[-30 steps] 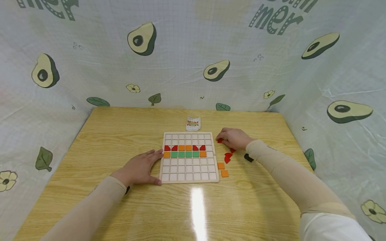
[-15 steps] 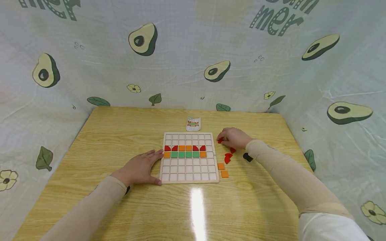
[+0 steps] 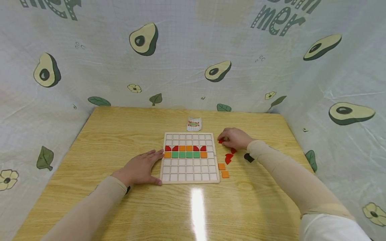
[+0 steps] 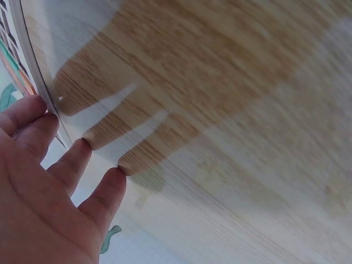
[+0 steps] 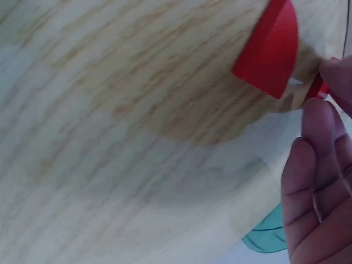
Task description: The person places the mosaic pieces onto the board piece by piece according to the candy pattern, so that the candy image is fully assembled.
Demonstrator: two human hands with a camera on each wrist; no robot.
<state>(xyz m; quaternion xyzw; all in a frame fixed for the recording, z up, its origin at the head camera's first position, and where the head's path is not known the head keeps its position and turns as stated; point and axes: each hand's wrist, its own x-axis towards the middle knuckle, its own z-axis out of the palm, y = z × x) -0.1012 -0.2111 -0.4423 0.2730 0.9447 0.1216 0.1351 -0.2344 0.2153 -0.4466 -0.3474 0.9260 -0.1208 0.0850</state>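
Observation:
Beside the left edge of a white gridded board [image 3: 190,169], my left hand [image 3: 140,169] lies with fingers spread, its fingertips and thumb at the rim. In the left wrist view the fingers [image 4: 104,192] are extended over the table and hold nothing. My right hand [image 3: 236,138], just off the board's right side, pinches a red quarter-circle tile [image 3: 221,141] between thumb and fingertips. The right wrist view shows that pinched tile [image 5: 317,89] mostly covered by the fingers, near another red tile [image 5: 272,52] on the table. Two rows on the board hold red, orange and green tiles.
Right of the board lie more red tiles [image 3: 228,158] and two orange square tiles, one [image 3: 221,166] above the other [image 3: 225,174]. A pattern card [image 3: 194,124] stands behind the board. Printed cloth [image 3: 181,67] walls surround the wooden table [image 3: 120,134].
Both hands stay nearly in place, the right still at the red tile. The whole view shifts very slightly. The tiles on the board look the same.

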